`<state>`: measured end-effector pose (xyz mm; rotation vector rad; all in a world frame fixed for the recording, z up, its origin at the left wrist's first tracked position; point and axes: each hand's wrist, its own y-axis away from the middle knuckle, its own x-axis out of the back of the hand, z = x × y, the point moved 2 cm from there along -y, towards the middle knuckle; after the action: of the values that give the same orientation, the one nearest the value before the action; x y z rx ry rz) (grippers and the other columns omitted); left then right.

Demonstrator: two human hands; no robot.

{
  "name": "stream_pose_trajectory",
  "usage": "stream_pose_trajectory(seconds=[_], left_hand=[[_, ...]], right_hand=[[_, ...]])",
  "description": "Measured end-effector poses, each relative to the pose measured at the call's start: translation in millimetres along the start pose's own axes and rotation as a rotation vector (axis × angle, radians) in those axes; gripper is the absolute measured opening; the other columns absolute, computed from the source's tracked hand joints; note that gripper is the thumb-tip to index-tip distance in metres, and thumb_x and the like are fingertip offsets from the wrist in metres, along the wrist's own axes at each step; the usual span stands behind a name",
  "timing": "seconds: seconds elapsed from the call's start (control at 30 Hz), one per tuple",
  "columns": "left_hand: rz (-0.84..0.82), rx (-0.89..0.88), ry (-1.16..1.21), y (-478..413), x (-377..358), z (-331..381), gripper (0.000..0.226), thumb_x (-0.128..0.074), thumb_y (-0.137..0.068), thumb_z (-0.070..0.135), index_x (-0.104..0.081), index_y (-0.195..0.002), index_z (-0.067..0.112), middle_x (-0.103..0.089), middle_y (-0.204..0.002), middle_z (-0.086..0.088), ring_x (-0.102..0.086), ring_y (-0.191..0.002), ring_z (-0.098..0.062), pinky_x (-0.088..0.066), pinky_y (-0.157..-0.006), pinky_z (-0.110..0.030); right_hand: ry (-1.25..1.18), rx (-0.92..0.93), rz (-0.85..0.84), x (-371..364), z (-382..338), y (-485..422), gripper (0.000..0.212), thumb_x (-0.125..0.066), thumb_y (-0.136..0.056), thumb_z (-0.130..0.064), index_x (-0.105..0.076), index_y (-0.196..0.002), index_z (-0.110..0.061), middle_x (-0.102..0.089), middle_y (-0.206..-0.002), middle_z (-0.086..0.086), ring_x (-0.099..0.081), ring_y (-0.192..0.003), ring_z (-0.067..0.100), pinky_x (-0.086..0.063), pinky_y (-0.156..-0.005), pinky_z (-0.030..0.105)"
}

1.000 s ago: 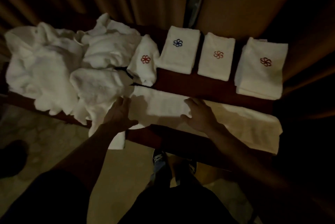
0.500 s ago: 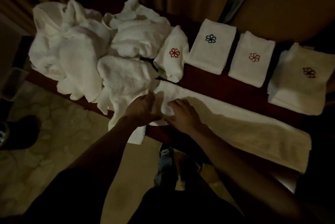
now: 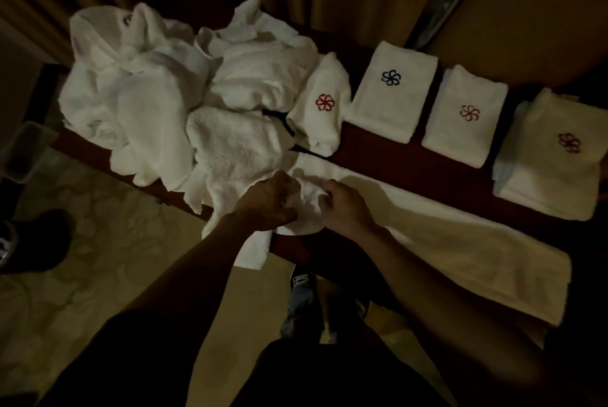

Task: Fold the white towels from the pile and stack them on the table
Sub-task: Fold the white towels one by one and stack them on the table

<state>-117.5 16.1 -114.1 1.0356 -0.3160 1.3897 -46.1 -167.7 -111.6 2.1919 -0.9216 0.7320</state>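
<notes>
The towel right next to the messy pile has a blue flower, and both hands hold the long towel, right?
Not blue: the head view shows a red flower on the towel beside the messy pile. The blue-flower towel lies one further along. Left hand and right hand do hold the long towel.

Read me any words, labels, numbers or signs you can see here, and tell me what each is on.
No words or numbers are readable.
Dark mark atop the towel pile: too blurred to read.
Towels bear only pinwheel emblems, no letters: red emblem, blue emblem, orange emblem, dark red emblem.
</notes>
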Motion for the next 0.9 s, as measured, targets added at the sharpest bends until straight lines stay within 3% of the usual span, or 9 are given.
stream_pose_trajectory(seconds=[0.1,0.23,0.3,0.4,0.53,0.67,0.8,0.9], left_hand=[[0.019,0.028,-0.080,-4.5,-2.4,7.5,0.068,-0.075,-0.080,0.050,-0.050,-0.136,0.020,-0.068,-0.109,-0.003,-0.064,-0.102,-0.025,-0.047,-0.078,-0.032],[0.017,0.053,-0.125,-11.8,-9.1,16.7,0.029,-0.067,-0.085,0.049,-0.060,-0.102,0.026,-0.065,-0.098,-0.002,-0.066,-0.094,-0.026,-0.045,-0.069,-0.031],[-0.014,0.015,-0.194,-13.0,-11.1,18.4,0.037,-0.069,-0.083,0.048,-0.060,-0.110,0.025,-0.064,-0.110,-0.003,-0.065,-0.102,-0.028,-0.048,-0.074,-0.033],[-0.013,0.010,-0.309,-8.7,-14.1,20.4,0.068,-0.075,-0.077,0.053,-0.050,-0.134,0.025,-0.050,-0.136,-0.006,-0.058,-0.117,-0.030,-0.050,-0.093,-0.042],[0.096,0.015,-0.316,-4.7,-14.7,23.1,0.048,-0.058,-0.088,0.045,-0.054,-0.130,0.022,-0.055,-0.125,-0.008,-0.063,-0.105,-0.033,-0.054,-0.083,-0.045],[0.138,-0.028,-0.222,-4.7,-13.1,26.0,0.063,-0.031,-0.087,0.052,-0.060,-0.124,0.011,-0.063,-0.109,-0.017,-0.065,-0.092,-0.037,-0.054,-0.072,-0.040],[0.185,0.125,-0.081,-18.3,-7.9,15.4,0.034,-0.044,-0.099,0.033,-0.064,-0.101,0.005,-0.067,-0.093,-0.022,-0.065,-0.086,-0.040,-0.046,-0.068,-0.035],[0.226,0.128,-0.045,-24.8,-5.3,10.8,0.023,-0.051,-0.099,0.025,-0.064,-0.098,0.005,-0.068,-0.093,-0.019,-0.064,-0.089,-0.038,-0.043,-0.070,-0.032]], right_hand=[[-0.119,-0.034,0.025,11.0,3.0,1.2,0.012,-0.051,-0.098,-0.025,-0.053,-0.089,-0.018,-0.058,-0.078,-0.006,-0.056,-0.073,0.010,-0.042,-0.069,0.030],[-0.228,-0.070,0.079,17.3,6.3,5.4,0.017,-0.050,-0.101,-0.024,-0.052,-0.086,-0.016,-0.054,-0.071,-0.007,-0.051,-0.064,0.005,-0.037,-0.063,0.028],[-0.239,-0.074,0.104,19.8,8.1,7.7,0.019,-0.050,-0.101,-0.025,-0.052,-0.085,-0.016,-0.056,-0.072,-0.004,-0.054,-0.066,0.008,-0.040,-0.061,0.030],[-0.246,-0.087,0.132,23.8,11.4,9.5,0.020,-0.049,-0.102,-0.026,-0.055,-0.088,-0.013,-0.060,-0.077,0.001,-0.058,-0.072,0.015,-0.045,-0.066,0.033],[-0.237,-0.079,0.163,28.2,11.8,9.3,0.019,-0.051,-0.101,-0.026,-0.058,-0.091,-0.012,-0.063,-0.080,0.000,-0.061,-0.076,0.013,-0.047,-0.069,0.031],[-0.246,-0.064,0.176,32.1,11.4,10.2,0.015,-0.052,-0.101,-0.025,-0.057,-0.090,-0.016,-0.063,-0.080,-0.002,-0.059,-0.075,0.009,-0.044,-0.066,0.024],[-0.268,-0.041,0.183,33.8,10.7,12.3,0.014,-0.052,-0.101,-0.025,-0.056,-0.088,-0.020,-0.061,-0.076,-0.003,-0.055,-0.067,0.004,-0.038,-0.057,0.012],[-0.269,-0.006,0.165,30.2,9.9,12.5,0.017,-0.052,-0.101,-0.026,-0.058,-0.089,-0.015,-0.062,-0.074,0.003,-0.057,-0.066,0.013,-0.041,-0.058,0.021]])
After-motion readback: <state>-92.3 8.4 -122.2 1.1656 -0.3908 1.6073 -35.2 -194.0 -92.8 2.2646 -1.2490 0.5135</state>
